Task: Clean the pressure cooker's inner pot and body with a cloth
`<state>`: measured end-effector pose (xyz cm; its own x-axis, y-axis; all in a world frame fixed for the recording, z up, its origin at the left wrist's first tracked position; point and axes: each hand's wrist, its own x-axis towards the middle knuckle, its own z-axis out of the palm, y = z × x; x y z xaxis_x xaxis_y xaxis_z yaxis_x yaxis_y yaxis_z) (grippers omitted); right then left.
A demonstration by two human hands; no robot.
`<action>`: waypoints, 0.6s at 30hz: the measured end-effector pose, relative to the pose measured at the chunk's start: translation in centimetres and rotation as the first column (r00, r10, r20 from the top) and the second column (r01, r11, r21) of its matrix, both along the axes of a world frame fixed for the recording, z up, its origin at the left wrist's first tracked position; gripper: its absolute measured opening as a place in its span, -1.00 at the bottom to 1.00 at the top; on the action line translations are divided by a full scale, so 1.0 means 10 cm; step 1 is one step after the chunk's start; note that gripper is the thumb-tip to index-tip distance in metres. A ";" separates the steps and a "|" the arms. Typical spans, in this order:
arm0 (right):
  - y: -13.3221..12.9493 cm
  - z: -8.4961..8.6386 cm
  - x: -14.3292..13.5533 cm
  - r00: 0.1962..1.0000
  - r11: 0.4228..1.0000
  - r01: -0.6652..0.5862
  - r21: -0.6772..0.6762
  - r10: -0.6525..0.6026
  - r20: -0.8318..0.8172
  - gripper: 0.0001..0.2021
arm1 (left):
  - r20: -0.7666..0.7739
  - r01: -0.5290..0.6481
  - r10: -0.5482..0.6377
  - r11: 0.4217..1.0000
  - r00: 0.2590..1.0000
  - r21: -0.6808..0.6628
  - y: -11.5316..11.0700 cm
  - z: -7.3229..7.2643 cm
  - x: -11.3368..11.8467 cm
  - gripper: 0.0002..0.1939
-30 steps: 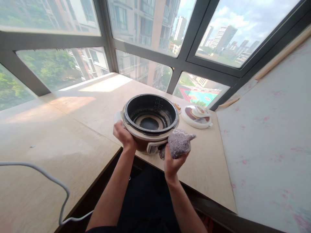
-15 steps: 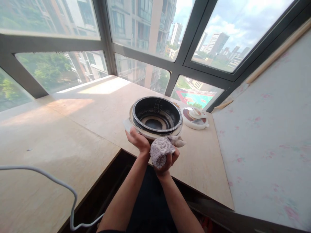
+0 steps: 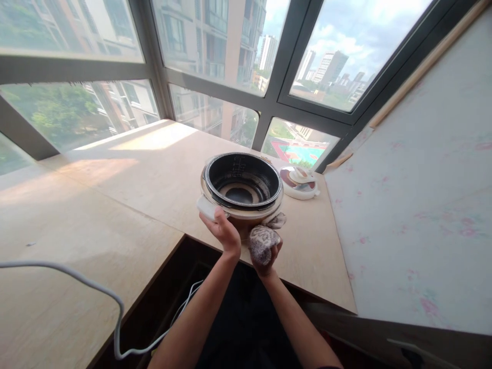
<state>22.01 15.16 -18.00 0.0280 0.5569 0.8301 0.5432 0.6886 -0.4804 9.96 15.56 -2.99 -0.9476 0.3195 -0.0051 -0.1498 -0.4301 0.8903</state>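
Observation:
A round cooker [image 3: 246,215] with a dark inner pot [image 3: 240,182] stands uncovered near the counter's front edge, its inside showing rings and marks. My left hand [image 3: 223,230] is at the cooker's front left, its fingers closed on the pale side handle [image 3: 209,207]. My right hand [image 3: 271,256] is wrapped round a mottled grey-brown cloth [image 3: 264,242], close to the cooker's lower front right. Part of the cloth lies against the cooker's side. Behind and to the right, the white lid [image 3: 299,182] with a shiny centre rests on the counter.
The pale wooden counter [image 3: 107,205] runs along the windows and ends at a dark opening below. A white cable [image 3: 92,287] curves over its left part and down. Flowered wallpaper [image 3: 415,230] covers the wall at the right.
The cooker has turned a little, and its left handle shows more. My right hand with the cloth has moved slightly right relative to my left hand. The view has shifted right.

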 end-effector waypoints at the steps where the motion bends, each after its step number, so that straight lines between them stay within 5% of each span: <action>1: -0.04 0.04 0.03 0.999 0.999 -0.018 0.050 0.017 0.033 -0.37 | -0.019 0.021 -0.022 1.000 1.000 -0.010 -0.03 -0.02 -0.05 -0.61; 6: -0.18 0.34 0.14 0.985 0.998 -0.059 0.014 0.056 0.163 -0.38 | 0.016 0.105 -0.105 0.994 0.994 -0.026 -0.07 -0.02 -0.49 -0.72; 11: -0.32 0.55 0.14 0.987 0.975 -0.106 -0.196 0.127 0.099 -0.38 | 0.122 0.219 -0.214 0.975 0.969 -0.026 0.23 0.17 -1.01 -0.75; 15: -0.35 0.59 0.05 0.989 0.947 -0.138 -0.291 0.118 -0.083 -0.34 | 0.024 0.417 -0.416 0.907 0.909 -0.064 0.32 0.28 -1.11 -0.64; 18: -0.27 0.58 -0.04 0.985 0.958 -0.121 -0.259 0.084 -0.148 -0.32 | -0.015 0.458 -0.459 0.888 0.888 -0.025 0.26 0.28 -1.06 -0.57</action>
<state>21.61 12.43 -12.24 0.0601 0.7629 0.6437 0.3940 0.5744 -0.7175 -0.67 18.19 -0.15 -0.6956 0.7184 0.0014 -0.3082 -0.3002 0.9027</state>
